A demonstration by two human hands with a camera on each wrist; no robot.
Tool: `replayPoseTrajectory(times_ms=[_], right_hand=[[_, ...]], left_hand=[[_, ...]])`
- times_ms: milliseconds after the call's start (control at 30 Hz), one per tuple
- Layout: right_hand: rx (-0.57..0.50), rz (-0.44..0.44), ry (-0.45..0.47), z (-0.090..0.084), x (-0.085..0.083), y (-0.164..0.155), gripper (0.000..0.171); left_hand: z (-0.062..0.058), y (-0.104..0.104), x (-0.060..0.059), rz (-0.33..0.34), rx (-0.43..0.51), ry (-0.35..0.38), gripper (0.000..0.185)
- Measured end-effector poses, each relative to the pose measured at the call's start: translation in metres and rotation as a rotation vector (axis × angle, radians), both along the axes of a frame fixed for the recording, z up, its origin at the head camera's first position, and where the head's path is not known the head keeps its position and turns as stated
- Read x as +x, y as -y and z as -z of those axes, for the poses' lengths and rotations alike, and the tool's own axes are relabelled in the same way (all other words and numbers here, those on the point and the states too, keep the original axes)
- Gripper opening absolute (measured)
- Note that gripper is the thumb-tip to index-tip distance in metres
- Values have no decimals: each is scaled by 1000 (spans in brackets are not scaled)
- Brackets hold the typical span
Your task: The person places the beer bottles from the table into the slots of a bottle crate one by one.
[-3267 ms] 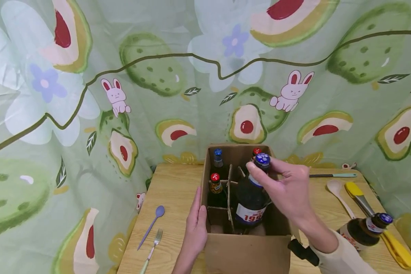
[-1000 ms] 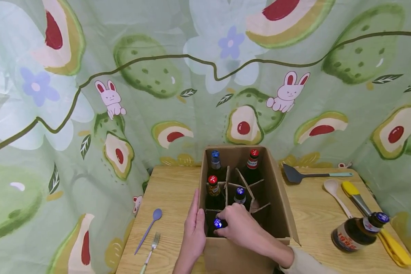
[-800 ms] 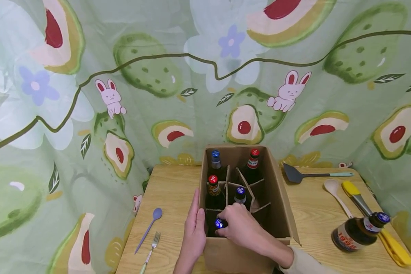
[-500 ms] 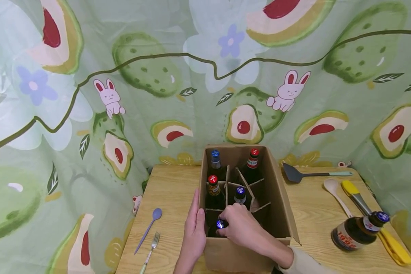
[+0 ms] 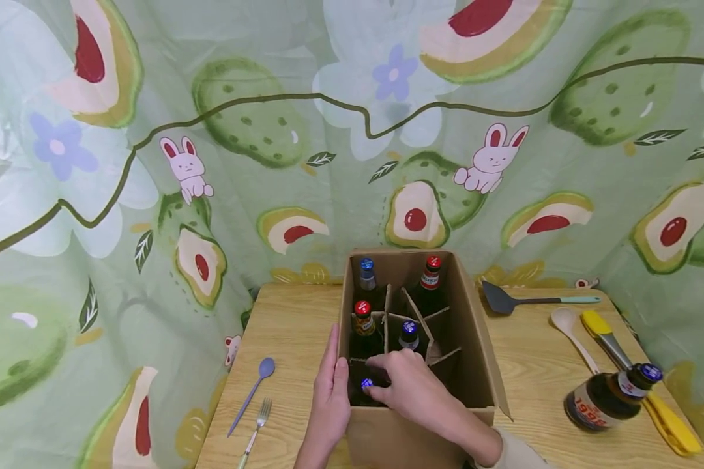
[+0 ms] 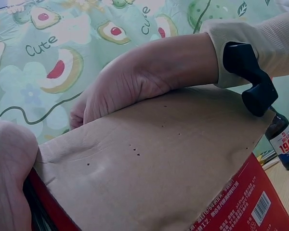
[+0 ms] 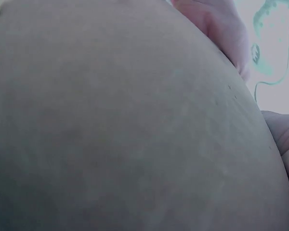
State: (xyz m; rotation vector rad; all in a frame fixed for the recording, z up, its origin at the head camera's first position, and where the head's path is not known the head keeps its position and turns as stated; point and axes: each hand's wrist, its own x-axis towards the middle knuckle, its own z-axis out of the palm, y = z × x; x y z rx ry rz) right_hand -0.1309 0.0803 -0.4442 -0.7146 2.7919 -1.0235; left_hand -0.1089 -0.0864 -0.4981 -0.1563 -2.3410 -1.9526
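A tall cardboard box [image 5: 419, 433] with divided compartments stands on the wooden table. My left hand [image 5: 327, 404] rests along its left wall, fingers straight against the outside. Over the front-left compartment is my right hand [image 5: 413, 384], its thumb and index finger spread apart beside the blue cap of a beer bottle [image 5: 366, 383]. That bottle's body is hidden down in the box. Behind it stand a red-capped bottle [image 5: 363, 319] and another blue-capped bottle [image 5: 409, 333]. The back row holds a blue-topped bottle [image 5: 367, 273] and a red-capped one [image 5: 431, 277].
Right of the box, a brown beer bottle [image 5: 607, 398] stands on the table [image 5: 530, 352]. Beyond it lie a spatula [image 5: 501, 298], a pale spoon [image 5: 565, 319] and yellow-ended tongs [image 5: 674, 426]. To the left are a blue spoon [image 5: 266, 369] and a fork [image 5: 263, 413]. A printed curtain [image 5: 340, 195] hangs behind.
The bottle my right hand held over the box earlier is down in the box. My right thumb and index finger have just parted from the front-left cap. My left hand keeps its place.
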Motion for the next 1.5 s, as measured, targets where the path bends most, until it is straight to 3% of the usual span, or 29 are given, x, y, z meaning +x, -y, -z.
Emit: replayPoseTrajectory(times_ms=[200, 367, 467, 700, 900, 1067, 1267, 1400, 1467, 1500], right_hand=[[-78, -23, -81, 1, 3, -18, 42], [-126, -99, -44, -1, 9, -42, 71], [-179, -105, -59, -3, 12, -58, 75], [-354, -71, -206, -3, 21, -87, 73], [-478, 77, -173, -1, 33, -114, 68], [-609, 168, -158, 17, 37, -141, 65], [-628, 396, -229, 28, 46, -175, 60], [-865, 563, -302, 29, 53, -203, 52], [-1023, 625, -390, 31, 55, -218, 49], [-1037, 666, -450, 33, 55, -226, 47]], left_hand=[[1, -1, 0, 3, -7, 3, 55], [2, -1, 1, -12, -22, -5, 54], [1, -1, 1, -12, -19, -1, 53], [0, -2, 2, -18, -18, 18, 53], [0, -2, 2, -16, -21, 24, 53], [-1, -2, 2, -20, -20, 2, 54], [0, -2, 1, -11, -16, -34, 53], [0, -2, 1, -10, -11, -6, 53], [0, -2, 1, -12, -13, 7, 53], [0, -2, 1, -12, -14, 9, 53]])
